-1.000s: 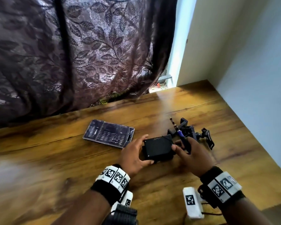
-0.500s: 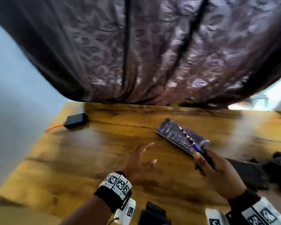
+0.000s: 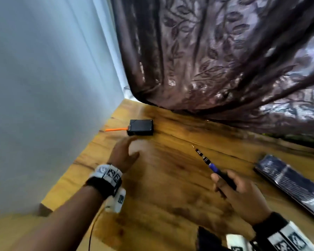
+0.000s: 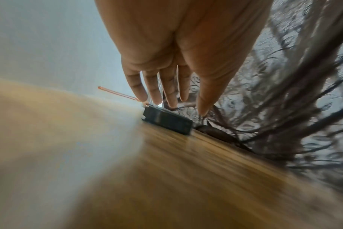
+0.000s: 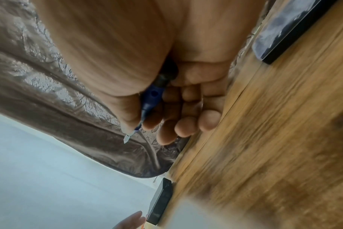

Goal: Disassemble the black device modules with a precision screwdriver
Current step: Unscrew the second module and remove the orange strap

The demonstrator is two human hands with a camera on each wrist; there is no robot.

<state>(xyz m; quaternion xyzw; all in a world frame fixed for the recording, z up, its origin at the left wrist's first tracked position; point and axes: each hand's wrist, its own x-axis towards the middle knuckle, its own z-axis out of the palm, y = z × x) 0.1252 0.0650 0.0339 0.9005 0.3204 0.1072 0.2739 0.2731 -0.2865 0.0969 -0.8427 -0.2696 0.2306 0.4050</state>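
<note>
A small black device module [image 3: 140, 127] with an orange strap [image 3: 115, 129] lies flat near the table's far left corner, also seen in the left wrist view as the module [image 4: 167, 121] and in the right wrist view as the module [image 5: 160, 201]. My left hand [image 3: 124, 153] hovers just short of it with straight, spread fingers [image 4: 169, 91], holding nothing. My right hand [image 3: 232, 189] grips a precision screwdriver [image 3: 206, 160] with a blue collar [image 5: 150, 99], its tip pointing up and to the left, above the bare wood.
A flat dark bit case [image 3: 290, 180] lies on the wooden table [image 3: 170, 187] at the right. A patterned brown curtain [image 3: 225, 60] hangs over the back edge. A pale wall [image 3: 43, 87] borders the table's left side.
The view has swung left, away from the first module and the clamp. My left hand let go of that module and has reached toward the module with the orange strap. The right hand still holds the screwdriver.
</note>
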